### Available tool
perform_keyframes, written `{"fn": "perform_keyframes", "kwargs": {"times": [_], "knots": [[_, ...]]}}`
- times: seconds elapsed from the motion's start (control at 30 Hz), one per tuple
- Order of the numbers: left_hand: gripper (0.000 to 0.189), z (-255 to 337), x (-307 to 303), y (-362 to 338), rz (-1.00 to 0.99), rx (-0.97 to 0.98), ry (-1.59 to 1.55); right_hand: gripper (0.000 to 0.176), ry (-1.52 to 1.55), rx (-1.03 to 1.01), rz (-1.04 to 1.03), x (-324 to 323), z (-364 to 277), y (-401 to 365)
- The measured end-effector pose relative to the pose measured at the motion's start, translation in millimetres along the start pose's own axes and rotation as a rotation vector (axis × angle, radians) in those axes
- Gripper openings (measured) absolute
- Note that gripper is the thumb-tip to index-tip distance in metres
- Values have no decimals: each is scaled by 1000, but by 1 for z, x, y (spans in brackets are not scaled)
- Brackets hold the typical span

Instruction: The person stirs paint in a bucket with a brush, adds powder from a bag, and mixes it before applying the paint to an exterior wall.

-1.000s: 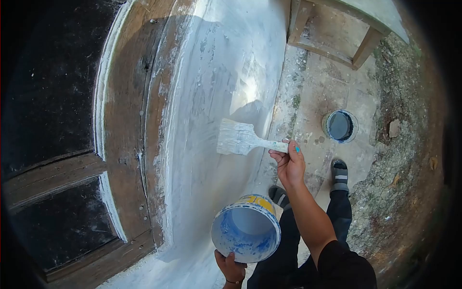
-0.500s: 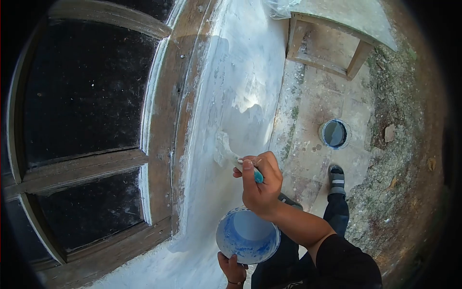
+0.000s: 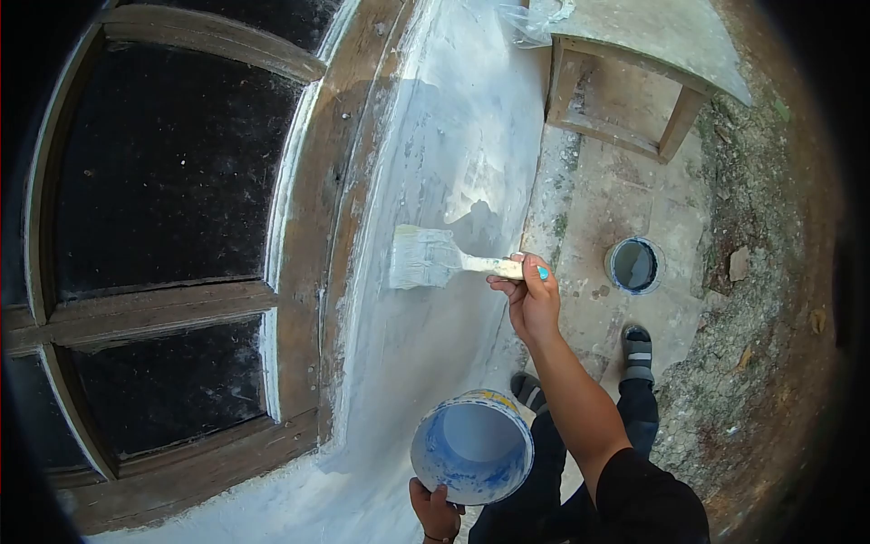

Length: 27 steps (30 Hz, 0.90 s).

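Observation:
My right hand (image 3: 533,292) is closed round the handle of a wide paintbrush (image 3: 426,258), whose white-coated bristles point left at the white wall (image 3: 399,335) beside the window frame. Whether the bristle tips touch the wall I cannot tell. Below it, my left hand (image 3: 437,510) grips the rim of a bucket (image 3: 517,471) with blue smears inside and pale liquid at the bottom. The bucket is tilted a little, its opening facing up.
On the left is a brown wooden window frame (image 3: 304,208) with dark panes. A wooden table (image 3: 625,45) with plastic on it stands at the top right. A second bucket (image 3: 633,266) of liquid rests on the paved floor (image 3: 589,308) near my feet.
My right hand has moved right and slightly up, and the brush has swung flat so its broad side shows. The bucket in my left hand has shifted slightly right.

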<state>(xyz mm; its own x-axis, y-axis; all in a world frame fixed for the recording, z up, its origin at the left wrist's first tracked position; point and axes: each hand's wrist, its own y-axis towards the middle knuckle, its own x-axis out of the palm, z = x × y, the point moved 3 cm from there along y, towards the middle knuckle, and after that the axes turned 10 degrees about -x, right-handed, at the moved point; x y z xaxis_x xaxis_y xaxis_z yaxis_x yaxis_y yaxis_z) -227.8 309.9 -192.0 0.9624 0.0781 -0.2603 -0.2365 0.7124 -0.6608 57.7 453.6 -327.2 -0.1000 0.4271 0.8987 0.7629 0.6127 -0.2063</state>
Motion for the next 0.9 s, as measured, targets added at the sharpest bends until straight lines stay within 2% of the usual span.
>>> {"fn": "perform_keyframes", "kwargs": {"times": [0.1,0.2,0.27,0.33,0.4,0.43,0.5,0.57,0.7,0.8,0.87,0.9], "knots": [[22,-7,3,5,2,38,-14,27,56,81,75,-33,17,12],[22,-9,7,4,33,54,-48,28,11,49,160,-46,2,11],[22,-4,7,0,14,30,-4,27,-82,-15,133,-43,-13,10],[21,-1,8,-2,-3,12,36,26,-173,-78,100,-25,-28,8],[20,2,9,-4,-20,15,16,22,-562,-299,37,16,-37,2],[20,4,9,-5,-23,18,14,22,-561,-303,35,37,-39,-3],[18,7,11,-7,-42,28,22,18,-801,-422,-108,83,-41,-13],[18,9,11,-7,-42,26,4,16,-877,-477,-147,114,-36,-23],[18,14,13,-10,-70,41,20,16,-812,-585,-239,150,-60,-40],[19,17,16,-11,-66,52,4,20,-700,-515,-218,142,-77,-41],[20,18,13,-11,-61,42,14,24,-417,-324,-103,110,-75,-31],[22,18,12,-11,-58,29,24,24,-417,-323,-99,94,-73,-26]]}}
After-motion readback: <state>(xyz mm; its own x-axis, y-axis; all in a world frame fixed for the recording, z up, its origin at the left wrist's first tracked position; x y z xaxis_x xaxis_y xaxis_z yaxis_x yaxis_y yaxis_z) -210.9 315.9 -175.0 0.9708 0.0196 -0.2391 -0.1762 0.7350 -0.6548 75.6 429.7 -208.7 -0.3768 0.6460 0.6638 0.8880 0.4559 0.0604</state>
